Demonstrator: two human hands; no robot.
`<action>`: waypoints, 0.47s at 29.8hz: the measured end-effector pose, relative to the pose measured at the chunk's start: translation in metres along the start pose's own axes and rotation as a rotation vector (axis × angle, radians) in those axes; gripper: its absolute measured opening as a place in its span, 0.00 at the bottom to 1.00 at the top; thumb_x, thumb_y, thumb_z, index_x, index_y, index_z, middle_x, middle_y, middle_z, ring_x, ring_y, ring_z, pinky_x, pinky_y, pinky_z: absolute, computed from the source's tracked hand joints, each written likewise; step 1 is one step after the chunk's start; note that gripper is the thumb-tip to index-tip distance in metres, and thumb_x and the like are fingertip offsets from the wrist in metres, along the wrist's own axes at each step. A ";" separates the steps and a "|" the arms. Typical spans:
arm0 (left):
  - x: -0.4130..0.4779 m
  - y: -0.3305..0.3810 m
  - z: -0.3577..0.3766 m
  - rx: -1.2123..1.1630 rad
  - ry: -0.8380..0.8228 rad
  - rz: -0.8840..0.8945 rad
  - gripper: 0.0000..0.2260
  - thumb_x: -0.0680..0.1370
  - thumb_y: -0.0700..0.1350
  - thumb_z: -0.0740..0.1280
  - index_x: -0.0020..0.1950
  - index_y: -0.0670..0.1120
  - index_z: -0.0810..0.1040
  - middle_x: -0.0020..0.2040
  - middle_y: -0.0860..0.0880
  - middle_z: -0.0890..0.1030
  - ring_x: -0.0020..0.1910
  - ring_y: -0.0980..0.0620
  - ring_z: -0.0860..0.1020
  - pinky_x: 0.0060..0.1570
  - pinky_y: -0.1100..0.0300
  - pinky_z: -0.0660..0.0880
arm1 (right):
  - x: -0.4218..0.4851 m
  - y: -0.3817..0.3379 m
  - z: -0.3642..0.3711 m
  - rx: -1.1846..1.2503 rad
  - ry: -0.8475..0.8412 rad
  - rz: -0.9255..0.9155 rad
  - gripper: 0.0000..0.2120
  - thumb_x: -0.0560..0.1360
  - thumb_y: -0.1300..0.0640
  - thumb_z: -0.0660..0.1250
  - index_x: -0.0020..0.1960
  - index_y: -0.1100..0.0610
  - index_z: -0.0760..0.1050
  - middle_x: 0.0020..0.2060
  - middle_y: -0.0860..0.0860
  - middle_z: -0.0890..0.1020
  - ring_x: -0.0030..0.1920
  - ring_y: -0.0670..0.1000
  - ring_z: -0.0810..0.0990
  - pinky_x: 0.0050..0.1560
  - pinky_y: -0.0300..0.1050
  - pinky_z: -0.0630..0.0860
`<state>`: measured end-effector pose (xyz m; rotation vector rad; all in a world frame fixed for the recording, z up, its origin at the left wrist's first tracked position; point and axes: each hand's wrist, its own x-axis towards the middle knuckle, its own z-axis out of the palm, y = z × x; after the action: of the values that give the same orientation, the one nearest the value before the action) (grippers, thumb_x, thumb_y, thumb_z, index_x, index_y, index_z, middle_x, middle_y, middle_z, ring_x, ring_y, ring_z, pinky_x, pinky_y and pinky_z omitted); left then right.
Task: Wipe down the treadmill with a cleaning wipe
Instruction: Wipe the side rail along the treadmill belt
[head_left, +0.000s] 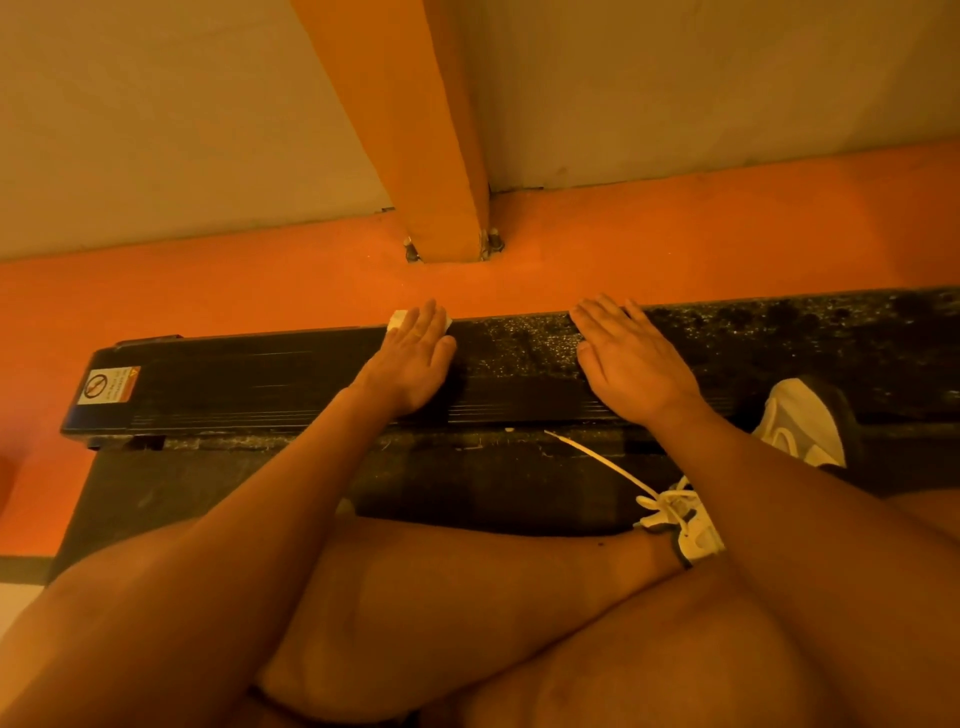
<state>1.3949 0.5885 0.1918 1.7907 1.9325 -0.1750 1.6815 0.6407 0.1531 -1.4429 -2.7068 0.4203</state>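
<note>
The treadmill's black side rail (249, 384) runs across the middle of the head view, with a warning sticker (110, 384) at its left end. My left hand (413, 358) lies flat on the rail with straight fingers, pressing a white cleaning wipe (399, 318) whose edges show past the fingertips at the rail's far edge. My right hand (626, 353) rests flat on the rail to the right, fingers straight and empty. The rail between and right of the hands looks speckled and dusty. The dark belt (467, 483) lies nearer me, partly hidden by my arms and legs.
An orange floor (208, 280) stretches beyond the rail to a pale wall (156, 130). An orange post (426, 156) is bolted to the floor just behind the hands. My white shoes (800, 421) rest on the treadmill at right, a loose lace (597, 462) trailing over the belt.
</note>
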 end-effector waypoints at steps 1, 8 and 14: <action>0.000 0.001 -0.001 -0.007 -0.004 -0.021 0.27 0.86 0.55 0.43 0.82 0.46 0.42 0.82 0.47 0.39 0.80 0.49 0.38 0.78 0.51 0.38 | 0.000 0.000 0.000 0.005 -0.002 0.001 0.31 0.82 0.45 0.39 0.82 0.57 0.53 0.81 0.54 0.56 0.81 0.51 0.50 0.81 0.50 0.42; 0.013 0.086 0.019 0.009 0.023 0.114 0.26 0.86 0.53 0.43 0.82 0.44 0.43 0.82 0.45 0.40 0.81 0.47 0.39 0.77 0.49 0.38 | 0.000 0.000 -0.001 -0.003 0.011 -0.008 0.30 0.83 0.47 0.41 0.81 0.57 0.56 0.80 0.55 0.59 0.81 0.52 0.52 0.81 0.51 0.44; 0.015 0.085 0.023 -0.002 0.036 0.144 0.25 0.87 0.52 0.43 0.82 0.45 0.43 0.82 0.47 0.40 0.81 0.49 0.40 0.78 0.51 0.39 | 0.000 0.000 0.000 -0.001 0.019 -0.010 0.30 0.83 0.47 0.42 0.81 0.58 0.57 0.80 0.55 0.59 0.81 0.52 0.53 0.81 0.51 0.45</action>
<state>1.4822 0.6038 0.1852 1.9357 1.8183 -0.0920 1.6816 0.6408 0.1526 -1.4254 -2.6991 0.4027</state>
